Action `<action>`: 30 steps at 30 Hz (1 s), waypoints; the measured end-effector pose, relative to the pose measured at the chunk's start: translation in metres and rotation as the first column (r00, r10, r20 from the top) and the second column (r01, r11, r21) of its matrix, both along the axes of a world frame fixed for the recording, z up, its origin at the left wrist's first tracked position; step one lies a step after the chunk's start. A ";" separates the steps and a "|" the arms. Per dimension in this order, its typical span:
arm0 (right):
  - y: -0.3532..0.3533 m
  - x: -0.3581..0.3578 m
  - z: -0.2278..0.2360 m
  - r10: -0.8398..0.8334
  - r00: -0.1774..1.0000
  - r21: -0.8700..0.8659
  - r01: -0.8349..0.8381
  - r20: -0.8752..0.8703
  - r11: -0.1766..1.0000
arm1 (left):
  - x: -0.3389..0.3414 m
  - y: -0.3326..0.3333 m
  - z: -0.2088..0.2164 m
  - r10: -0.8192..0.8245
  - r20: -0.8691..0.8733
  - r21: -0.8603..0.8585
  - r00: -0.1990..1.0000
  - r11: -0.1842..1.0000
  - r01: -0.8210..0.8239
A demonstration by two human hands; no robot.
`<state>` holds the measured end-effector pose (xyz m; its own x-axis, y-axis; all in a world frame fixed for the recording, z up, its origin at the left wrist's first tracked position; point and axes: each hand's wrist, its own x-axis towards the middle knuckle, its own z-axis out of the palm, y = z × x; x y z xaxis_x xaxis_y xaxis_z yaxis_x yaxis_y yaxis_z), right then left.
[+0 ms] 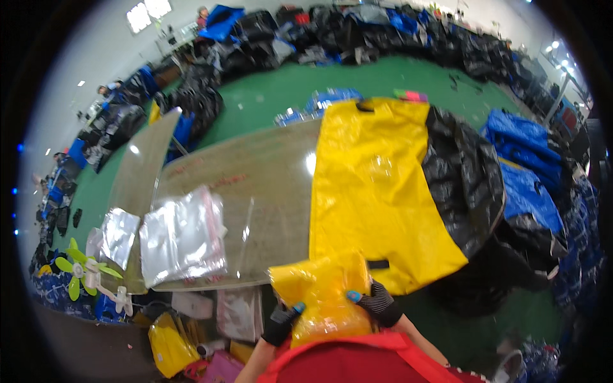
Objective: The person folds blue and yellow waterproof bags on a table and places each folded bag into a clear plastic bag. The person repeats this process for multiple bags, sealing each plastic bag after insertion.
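Note:
A folded yellow item in shiny clear plastic [319, 287] is held upright in front of my body. My left hand [281, 320], in a dark glove, grips its left side. On its right side my right hand [378, 302], in a dark striped glove, is closed on it as well. Blue shows at the thumb tips of both hands. Just beyond, a large yellow bag [370, 191] with dark handles lies flat on the table [274, 166]. Black sheeting [460, 179] shows beside its right edge.
Clear plastic bags [182, 236] are stacked on the table's left part. A green-bladed fan [80, 271] is at the left edge. Blue bags [527, 185] hang at the right. Black bundles [255, 41] are heaped across the green floor, and yellow bags [171, 345] lie below.

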<state>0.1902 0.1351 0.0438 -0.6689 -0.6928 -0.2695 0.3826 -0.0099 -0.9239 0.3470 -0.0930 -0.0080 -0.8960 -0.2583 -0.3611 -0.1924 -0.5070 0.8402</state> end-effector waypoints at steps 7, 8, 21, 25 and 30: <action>0.015 0.005 0.005 0.053 0.907 0.080 -0.022 -0.418 0.997 | 0.004 -0.020 0.052 -0.212 0.085 -0.346 0.973 0.910 0.229; 0.005 -0.017 0.011 -0.014 0.940 -0.043 -0.001 -0.342 0.999 | -0.011 -0.032 0.063 -0.291 -0.009 -0.533 0.957 0.811 0.242; -0.053 -0.129 0.101 0.009 0.962 -0.390 -0.119 -0.271 0.913 | -0.107 -0.068 0.134 0.088 -0.222 -0.241 0.971 0.960 -0.142; -0.049 -0.109 0.087 0.014 0.896 -0.370 -0.198 -0.444 0.908 | -0.125 -0.061 0.135 0.008 -0.244 -0.494 0.970 0.860 -0.132; -0.043 -0.093 0.087 -0.313 0.880 -0.340 0.190 -0.357 0.921 | -0.148 -0.044 0.147 -0.071 -0.201 -0.600 0.977 0.797 -0.065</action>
<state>0.0977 0.0925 0.1307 -0.8376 -0.4908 0.2401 -0.0678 -0.3428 -0.9370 0.1988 -0.1369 0.1389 -0.9317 -0.3590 0.0552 0.0152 0.1132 0.9935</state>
